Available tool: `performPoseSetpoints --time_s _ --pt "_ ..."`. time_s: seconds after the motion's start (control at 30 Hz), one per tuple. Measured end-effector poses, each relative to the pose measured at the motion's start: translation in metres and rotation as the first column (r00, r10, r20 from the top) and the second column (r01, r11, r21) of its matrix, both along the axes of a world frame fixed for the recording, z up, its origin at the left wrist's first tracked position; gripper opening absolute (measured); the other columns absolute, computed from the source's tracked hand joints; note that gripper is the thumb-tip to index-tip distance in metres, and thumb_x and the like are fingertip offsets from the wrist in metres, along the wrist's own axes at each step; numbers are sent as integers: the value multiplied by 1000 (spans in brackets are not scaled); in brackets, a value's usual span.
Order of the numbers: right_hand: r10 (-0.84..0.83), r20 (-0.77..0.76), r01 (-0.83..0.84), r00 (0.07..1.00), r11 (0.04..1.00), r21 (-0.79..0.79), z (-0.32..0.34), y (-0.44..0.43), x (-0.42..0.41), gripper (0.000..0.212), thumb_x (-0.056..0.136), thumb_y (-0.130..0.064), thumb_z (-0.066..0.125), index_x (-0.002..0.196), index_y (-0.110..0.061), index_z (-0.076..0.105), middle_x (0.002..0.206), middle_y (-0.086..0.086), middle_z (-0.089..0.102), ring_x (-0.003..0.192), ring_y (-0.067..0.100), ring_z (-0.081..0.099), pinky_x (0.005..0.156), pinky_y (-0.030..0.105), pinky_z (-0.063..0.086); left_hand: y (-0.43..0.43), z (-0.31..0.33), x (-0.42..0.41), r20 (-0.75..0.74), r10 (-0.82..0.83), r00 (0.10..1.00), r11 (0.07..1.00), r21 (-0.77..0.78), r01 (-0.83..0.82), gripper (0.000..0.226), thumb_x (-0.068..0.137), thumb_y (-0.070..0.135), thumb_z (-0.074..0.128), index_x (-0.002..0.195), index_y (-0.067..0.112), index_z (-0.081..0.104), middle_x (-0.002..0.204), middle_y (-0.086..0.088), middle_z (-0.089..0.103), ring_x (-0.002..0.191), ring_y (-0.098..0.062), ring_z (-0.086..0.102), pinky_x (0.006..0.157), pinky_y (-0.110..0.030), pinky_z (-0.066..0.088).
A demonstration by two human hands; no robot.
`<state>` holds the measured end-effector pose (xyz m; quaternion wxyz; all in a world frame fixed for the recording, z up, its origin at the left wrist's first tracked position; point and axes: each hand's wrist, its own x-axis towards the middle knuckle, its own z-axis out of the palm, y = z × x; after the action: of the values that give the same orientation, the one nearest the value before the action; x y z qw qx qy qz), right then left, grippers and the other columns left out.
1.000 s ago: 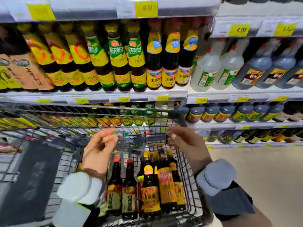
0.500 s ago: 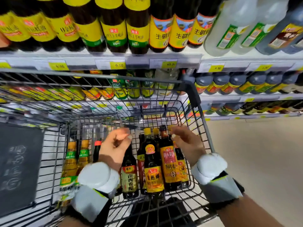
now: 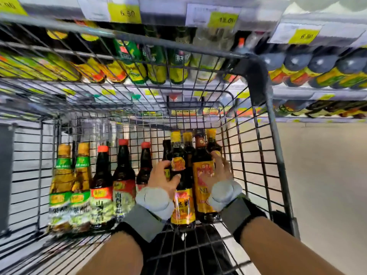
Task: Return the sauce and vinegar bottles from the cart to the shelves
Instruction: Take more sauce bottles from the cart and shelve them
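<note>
Both my hands are down inside the wire cart [image 3: 276, 155]. My left hand [image 3: 162, 178] curls its fingers round a dark yellow-capped bottle with an orange-yellow label [image 3: 181, 197]. My right hand [image 3: 217, 171] wraps round a dark bottle with a brown cap and a yellow-red label [image 3: 202, 187]. More yellow-capped bottles [image 3: 211, 141] stand just behind these. To the left stand three dark bottles with red caps [image 3: 124, 175] and two golden bottles with green labels [image 3: 68, 187].
Shelves of sauce and vinegar bottles [image 3: 151, 62] run behind the cart, with yellow price tags [image 3: 124, 12] on their edges. Grey-capped bottles [image 3: 319, 66] fill the shelf at right. Bare beige floor [image 3: 327, 185] lies to the right of the cart.
My view has tipped down into the cart. Both hands dropped from above the bottle tops to the bottles' shoulders and closed round two of them.
</note>
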<state>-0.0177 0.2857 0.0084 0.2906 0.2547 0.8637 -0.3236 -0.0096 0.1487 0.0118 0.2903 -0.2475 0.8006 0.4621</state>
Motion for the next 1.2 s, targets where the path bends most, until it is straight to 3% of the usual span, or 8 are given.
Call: performPoseSetpoints --time_s 0.17,0.4,0.63,0.77,0.93,1.2 --pt "-40 179 38 983 999 17 -22 5 1 80 84 -22 59 145 -29 7 150 13 21 135 33 27 103 43 35 10 -31 3 150 -10 989 999 -32 15 67 86 21 58 142 7 24 149 -15 27 138 -28 27 109 -36 27" --pt "-37 259 28 965 999 38 -31 0 -1 94 79 -29 66 144 -25 -1 149 10 19 138 31 18 110 41 22 21 -51 8 278 2 961 995 -95 25 77 83 32 61 144 10 17 146 -18 29 134 -33 31 108 -43 31" --pt "-84 330 67 940 996 64 -38 -5 -12 104 73 -36 71 143 -26 -5 149 6 16 140 29 11 111 50 20 28 -66 -1 256 176 951 980 -132 -146 82 70 41 73 132 2 36 132 -19 49 121 -37 47 100 -49 40" --pt "-96 321 79 942 995 67 -40 -5 -12 102 73 -31 70 143 -26 -4 148 9 19 139 31 11 112 44 19 31 -71 -4 250 195 948 973 -173 -154 93 55 53 77 125 2 44 125 -19 55 116 -38 52 96 -49 44" --pt "-111 329 91 938 993 74 -40 -7 -13 104 72 -34 71 143 -26 -5 148 11 18 139 32 12 111 43 20 29 -76 -10 262 200 944 969 -196 -151 74 57 34 82 115 -1 53 116 -20 61 108 -35 58 90 -46 49" --pt "-54 296 59 954 998 -7 -35 -1 -6 107 70 -31 71 143 -26 -7 146 13 26 137 32 18 115 41 17 18 -70 -2 292 252 923 963 -174 -208 67 63 30 77 117 4 48 120 -16 56 108 -34 56 91 -45 48"
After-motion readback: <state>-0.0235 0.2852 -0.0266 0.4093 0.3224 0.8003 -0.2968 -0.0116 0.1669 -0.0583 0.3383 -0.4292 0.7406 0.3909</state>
